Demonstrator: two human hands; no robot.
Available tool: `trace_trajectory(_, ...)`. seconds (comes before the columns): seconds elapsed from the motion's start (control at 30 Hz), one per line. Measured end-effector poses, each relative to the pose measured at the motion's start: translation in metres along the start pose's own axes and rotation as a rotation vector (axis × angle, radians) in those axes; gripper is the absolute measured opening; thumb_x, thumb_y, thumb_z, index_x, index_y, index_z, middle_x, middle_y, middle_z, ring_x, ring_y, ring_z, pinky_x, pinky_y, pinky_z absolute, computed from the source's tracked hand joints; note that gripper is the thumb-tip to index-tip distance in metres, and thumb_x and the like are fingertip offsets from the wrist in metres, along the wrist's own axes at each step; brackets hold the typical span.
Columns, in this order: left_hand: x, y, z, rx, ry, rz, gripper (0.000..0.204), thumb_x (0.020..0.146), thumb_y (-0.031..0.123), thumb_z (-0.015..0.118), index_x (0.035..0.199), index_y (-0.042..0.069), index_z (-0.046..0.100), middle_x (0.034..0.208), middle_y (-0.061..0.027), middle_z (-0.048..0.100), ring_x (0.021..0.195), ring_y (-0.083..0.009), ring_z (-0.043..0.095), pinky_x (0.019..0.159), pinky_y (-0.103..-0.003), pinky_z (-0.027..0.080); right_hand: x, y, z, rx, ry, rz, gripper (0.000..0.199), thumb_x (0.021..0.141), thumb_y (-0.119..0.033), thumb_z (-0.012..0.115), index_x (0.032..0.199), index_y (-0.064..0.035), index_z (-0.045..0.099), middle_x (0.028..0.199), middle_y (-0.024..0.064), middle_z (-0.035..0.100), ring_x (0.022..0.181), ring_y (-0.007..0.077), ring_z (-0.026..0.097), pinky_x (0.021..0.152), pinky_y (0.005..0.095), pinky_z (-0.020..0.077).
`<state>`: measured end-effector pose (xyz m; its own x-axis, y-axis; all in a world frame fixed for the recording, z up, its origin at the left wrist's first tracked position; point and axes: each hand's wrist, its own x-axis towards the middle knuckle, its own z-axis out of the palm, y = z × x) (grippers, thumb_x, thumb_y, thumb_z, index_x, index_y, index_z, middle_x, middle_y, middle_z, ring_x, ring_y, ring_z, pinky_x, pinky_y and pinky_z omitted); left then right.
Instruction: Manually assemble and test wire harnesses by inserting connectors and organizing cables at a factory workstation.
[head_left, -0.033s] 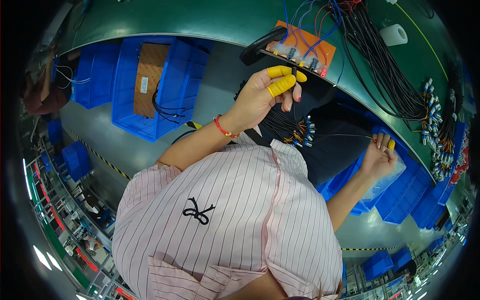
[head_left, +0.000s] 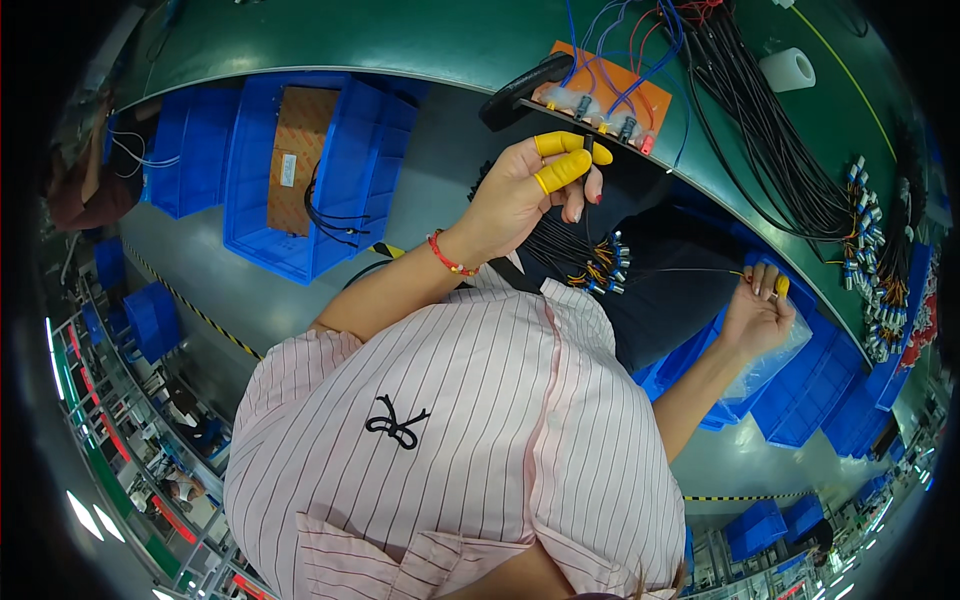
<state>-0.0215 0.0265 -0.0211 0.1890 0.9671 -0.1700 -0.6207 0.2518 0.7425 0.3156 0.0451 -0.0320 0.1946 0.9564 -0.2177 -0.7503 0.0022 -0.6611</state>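
Note:
My left hand (head_left: 525,195), with yellow finger cots on the thumb and a finger, pinches the black plug end of a cable (head_left: 588,150). It is just below the front edge of an orange board (head_left: 640,95) fitted with small coloured sockets; I cannot tell whether plug and board touch. Off to the right, my right hand (head_left: 755,318), one finger in a yellow cot, is closed on a thin wire (head_left: 690,270) that stretches left toward my lap. A bundle of black cables with silver-and-blue connectors (head_left: 610,265) lies on my lap.
A green table (head_left: 400,40) carries a thick bundle of black cables (head_left: 765,130), a white roll (head_left: 788,70) and blue and red wires. A black rounded object (head_left: 525,90) sits by the board. Blue bins (head_left: 265,255) stand left; more blue bins (head_left: 800,400) stand right, under the table edge.

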Motion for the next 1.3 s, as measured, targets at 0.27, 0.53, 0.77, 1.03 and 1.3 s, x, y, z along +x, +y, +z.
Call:
trace_trajectory(0.27, 0.006, -0.006, -0.006, 0.018, 0.051, -0.075, 0.025, 0.099, 0.017, 0.048, 0.113, -0.002, 0.058, 0.083, -0.0057, 0.06, 0.059, -0.0059, 0.052, 0.056, -0.018, 0.043, 0.003, 0.015, 0.002, -0.059, -0.116, -0.023, 0.015, 0.073, -0.019, 0.047, 0.07, -0.0071, 0.038, 0.068, 0.0069, 0.036, 0.069, 0.0174, 0.035, 0.073, 0.0328, 0.0296)
trace_trajectory(0.53, 0.014, -0.007, -0.004, 0.014, 0.055, -0.097, 0.024, 0.099, 0.014, 0.047, 0.112, -0.003, 0.057, 0.08, -0.0056, 0.058, 0.057, -0.0046, 0.048, 0.052, -0.017, 0.039, 0.006, 0.016, -0.004, -0.049, -0.12, -0.001, 0.014, 0.073, -0.017, 0.047, 0.073, -0.0034, 0.045, 0.07, 0.0079, 0.04, 0.07, 0.0182, 0.036, 0.074, 0.0332, 0.0301)
trace_trajectory(0.77, 0.015, 0.001, 0.001, -0.236, 0.115, -0.188, 0.024, 0.098, 0.014, 0.049, 0.112, -0.004, 0.055, 0.08, -0.0063, 0.055, 0.055, -0.0022, 0.043, 0.052, -0.014, 0.037, 0.008, 0.014, -0.011, -0.046, -0.126, 0.003, 0.018, 0.075, -0.018, 0.045, 0.078, -0.0006, 0.049, 0.071, 0.009, 0.044, 0.07, 0.0181, 0.038, 0.074, 0.0332, 0.0308)
trace_trajectory(1.03, 0.018, -0.005, 0.004, -0.422, 0.159, -0.173, 0.024, 0.098, 0.012, 0.049, 0.114, -0.006, 0.052, 0.08, -0.0072, 0.051, 0.056, 0.0007, 0.039, 0.052, -0.01, 0.035, 0.006, 0.019, 0.002, -0.06, -0.058, 0.006, 0.016, 0.072, -0.016, 0.045, 0.075, -0.0007, 0.048, 0.067, 0.0087, 0.039, 0.069, 0.0187, 0.035, 0.072, 0.0325, 0.0307)
trace_trajectory(1.3, 0.025, 0.009, -0.003, -0.167, 0.055, -0.221, 0.024, 0.099, 0.018, 0.047, 0.102, -0.002, 0.06, 0.077, -0.0072, 0.06, 0.054, -0.0042, 0.046, 0.053, -0.018, 0.039, 0.007, 0.013, -0.004, -0.051, -0.08, -0.002, 0.014, 0.069, -0.014, 0.046, 0.066, -0.0075, 0.034, 0.065, 0.0075, 0.035, 0.066, 0.0184, 0.033, 0.07, 0.0331, 0.0297)
